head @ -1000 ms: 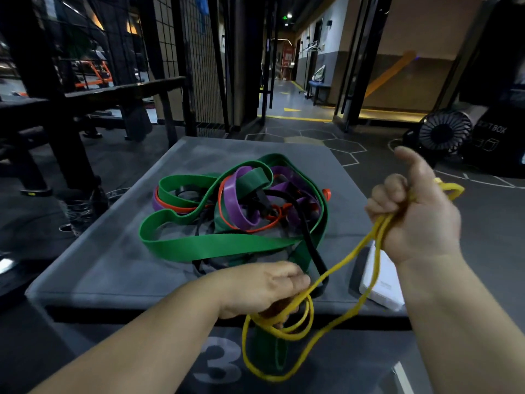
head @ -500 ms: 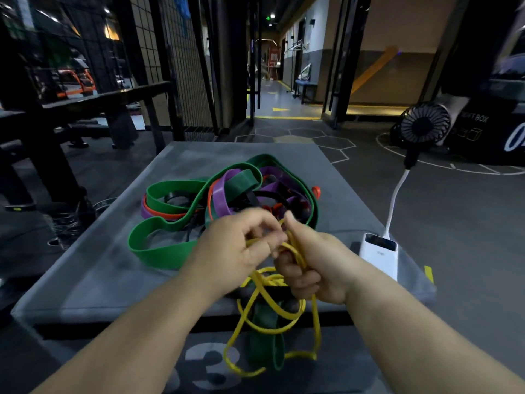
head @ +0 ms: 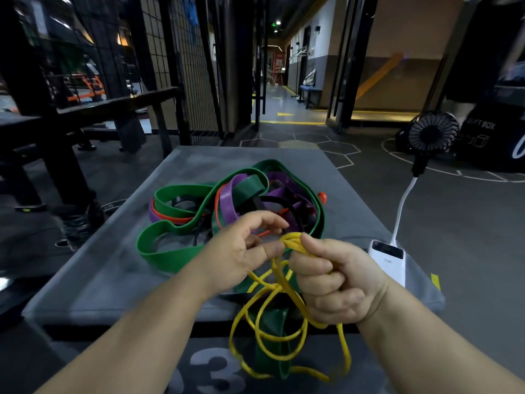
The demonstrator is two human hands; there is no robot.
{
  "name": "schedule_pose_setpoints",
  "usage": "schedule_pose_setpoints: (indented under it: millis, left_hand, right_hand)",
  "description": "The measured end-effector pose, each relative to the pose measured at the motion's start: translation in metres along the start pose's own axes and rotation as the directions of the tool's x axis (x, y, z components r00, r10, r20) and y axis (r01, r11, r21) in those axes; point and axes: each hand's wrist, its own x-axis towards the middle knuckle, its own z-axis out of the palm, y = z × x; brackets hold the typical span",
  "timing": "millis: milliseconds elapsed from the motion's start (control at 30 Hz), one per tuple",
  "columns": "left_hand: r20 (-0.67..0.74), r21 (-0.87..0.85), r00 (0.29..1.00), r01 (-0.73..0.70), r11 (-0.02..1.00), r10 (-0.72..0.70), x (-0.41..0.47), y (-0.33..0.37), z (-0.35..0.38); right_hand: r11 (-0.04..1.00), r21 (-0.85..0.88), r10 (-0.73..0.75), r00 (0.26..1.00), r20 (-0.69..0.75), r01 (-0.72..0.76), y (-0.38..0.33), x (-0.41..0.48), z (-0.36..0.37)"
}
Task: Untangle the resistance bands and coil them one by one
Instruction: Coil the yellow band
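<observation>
R hand (head: 335,282) is a tight fist round a bunch of strands of the yellow band (head: 272,331), thumb laid over the top bend of the bunch. L hand (head: 241,248) is just beside it, fingers loosely curved. Its thumb tip touches the yellow strands where they leave the R fist. Its index arches above w/ a gap under it, so no clear pinch. Both hands are over the near edge of the box (head: 113,268), forearms coming in from the bottom corners.

From the R fist the yellow band drops in several loose loops in front of the box's front face, over the big "3" (head: 216,371) printed there. The loops cross each other and aren't a neat coil.

The other bands sit in a tangle on the box top, just behind the hands:
- Green band (head: 167,255): widest, wraps the outside of the pile. One end hangs over the front edge behind the yellow loops.
- Purple band (head: 227,201): mid-pile, threaded through the green.
- Orange band (head: 170,218): thin, under the green on the left, also shows at the far right edge of the pile.
- Black band (head: 274,201): thin, in the middle.

Right side of the box top: white power bank (head: 389,258), near the R wrist. A white cable (head: 403,206) runs from it up to a small black fan (head: 433,135).
</observation>
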Motion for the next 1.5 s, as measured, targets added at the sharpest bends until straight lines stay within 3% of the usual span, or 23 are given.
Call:
schedule_pose_setpoints:
  millis: [233,400,600,733,867,1000,1233,1367,1500]
  left_hand:
    - [-0.061,0.051,0.998,-0.026,0.998,0.030,-0.002,0.006,0.016]
    - [-0.016,-0.201,0.997,0.071,0.977,-0.076,-0.005,0.013,0.019]
    - [-0.008,-0.333,0.995,0.089,0.939,-0.097,-0.004,0.014,0.028]
    - [0.077,-0.408,0.996,0.076,0.910,-0.049,-0.002,0.007,0.031]
    - [0.131,-0.438,0.991,0.077,0.896,-0.021,0.000,0.009,0.027]
    - [0.178,-0.363,0.981,0.141,0.921,-0.080,0.000,0.008,0.029]
    - [0.194,-0.369,0.969,0.219,0.903,-0.156,-0.003,0.007,0.036]
    - [0.252,-0.185,0.949,0.237,0.954,-0.187,-0.006,0.002,0.034]
    - [0.170,0.211,0.948,0.233,0.949,-0.271,0.001,-0.007,0.025]
  right_hand:
    - [0.999,0.033,-0.012,1.000,-0.006,0.013,0.005,0.006,0.001]
    - [0.995,-0.062,-0.079,0.988,-0.133,0.072,0.004,0.001,-0.005]
    - [0.966,-0.208,-0.165,0.985,-0.043,0.152,-0.001,-0.002,0.005]
    - [0.940,-0.206,-0.273,0.962,0.021,0.271,-0.002,0.002,0.010]
    - [0.863,-0.218,-0.459,0.888,0.034,0.455,-0.006,0.003,0.011]
    - [0.832,0.023,-0.555,0.831,0.024,0.555,-0.013,-0.002,0.016]
    - [0.777,0.036,-0.627,0.777,-0.049,0.629,-0.015,-0.003,0.017]
    - [0.709,0.080,-0.696,0.714,-0.081,0.700,-0.030,-0.014,0.014]
    - [0.649,0.032,-0.751,0.647,-0.132,0.760,-0.045,-0.035,0.013]
